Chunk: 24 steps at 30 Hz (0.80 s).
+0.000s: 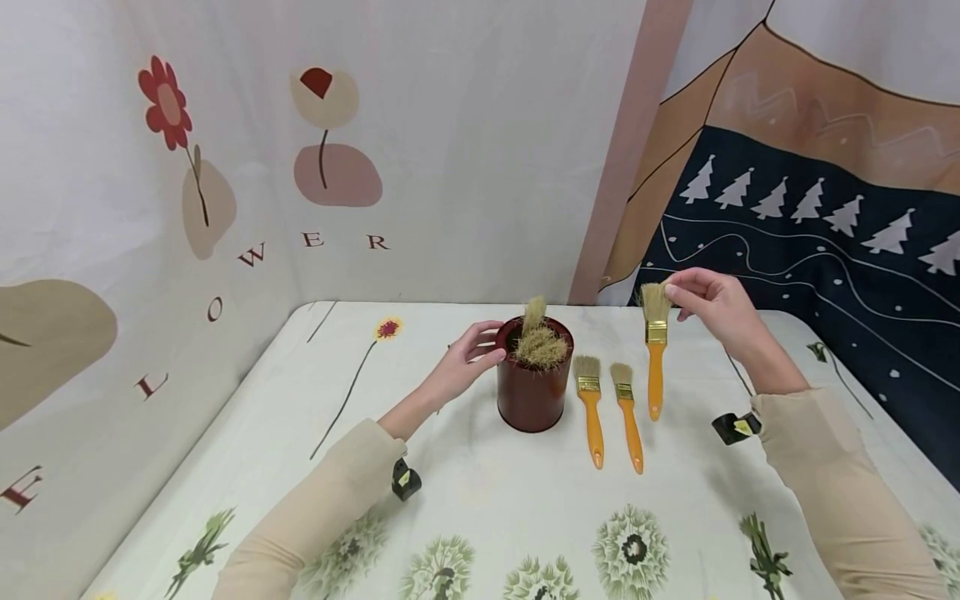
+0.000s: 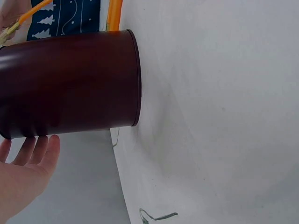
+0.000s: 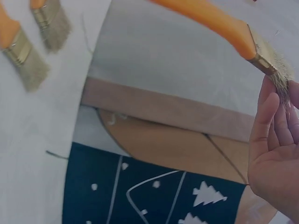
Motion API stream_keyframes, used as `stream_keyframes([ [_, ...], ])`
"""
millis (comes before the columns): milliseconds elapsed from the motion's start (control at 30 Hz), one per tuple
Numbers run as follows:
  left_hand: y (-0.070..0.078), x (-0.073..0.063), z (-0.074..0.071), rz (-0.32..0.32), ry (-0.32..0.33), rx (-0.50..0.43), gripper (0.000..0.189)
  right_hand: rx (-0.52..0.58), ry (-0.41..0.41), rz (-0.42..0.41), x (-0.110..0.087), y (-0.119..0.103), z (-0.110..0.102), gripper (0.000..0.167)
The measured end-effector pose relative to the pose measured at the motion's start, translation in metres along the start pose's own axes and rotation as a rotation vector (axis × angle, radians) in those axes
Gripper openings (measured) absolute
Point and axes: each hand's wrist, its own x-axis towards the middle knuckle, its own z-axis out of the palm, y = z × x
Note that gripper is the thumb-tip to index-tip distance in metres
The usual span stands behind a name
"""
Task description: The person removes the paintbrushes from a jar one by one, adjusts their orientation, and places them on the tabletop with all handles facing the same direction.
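Observation:
A dark red-brown can (image 1: 532,396) stands upright on the cloth, with straw-coloured, bristly tufts (image 1: 542,346) showing above its rim. At its left side my left hand (image 1: 465,358) touches the can near the rim; the left wrist view shows the fingertips against its wall. My right hand (image 1: 708,304) pinches a wide paintbrush (image 1: 656,367) by the bristles, and its orange handle hangs straight down, to the right of the can. Between can and held brush lie two more orange-handled paintbrushes, a wider one (image 1: 591,412) and a narrower one (image 1: 628,417), bristles pointing away from me.
A white cloth (image 1: 450,500) printed with flowers covers the table. Behind it and on the left hangs a pale curtain (image 1: 465,167) with flower prints and letters. A dark panel (image 1: 750,242) with white trees hangs at the right, behind the right hand.

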Motion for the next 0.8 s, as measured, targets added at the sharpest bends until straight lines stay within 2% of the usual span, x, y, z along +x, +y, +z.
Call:
stream_keyframes([
  [200,0.0,0.0,0.0,0.001,-0.003,-0.004,0.047,-0.004,-0.024,0.094,0.0,0.015,0.0,0.036],
  [233,0.0,0.0,0.0,0.0,-0.003,-0.004,0.047,0.052,-0.042,0.072,0.004,0.027,-0.002,0.033],
  [300,0.0,0.0,0.0,-0.001,-0.002,-0.004,0.047,0.072,-0.057,0.086,0.009,0.045,-0.004,0.034],
  [367,0.0,0.0,0.0,-0.002,0.0,-0.003,0.047,0.107,-0.068,0.095,0.019,0.076,-0.008,0.033],
  [433,0.0,-0.001,0.0,-0.003,0.0,-0.003,0.047,0.138,-0.058,0.113,0.032,0.123,-0.011,0.031],
  [467,0.0,-0.001,0.0,-0.004,0.0,-0.003,0.047,0.092,-0.041,0.147,0.037,0.14,-0.011,0.034],
  [533,0.0,-0.001,0.0,-0.003,0.0,-0.004,0.047,0.085,-0.02,0.146,0.049,0.188,-0.013,0.034],
  [600,0.0,-0.001,0.0,0.001,-0.001,-0.005,0.047,0.086,-0.006,0.154,0.055,0.218,-0.013,0.035],
  [700,0.0,0.0,0.0,0.01,-0.002,-0.007,0.047,0.069,0.01,0.156,0.055,0.234,-0.008,0.039],
  [800,0.0,0.0,0.0,0.013,-0.004,-0.007,0.047,0.066,0.019,0.198,0.048,0.227,-0.002,0.041],
])
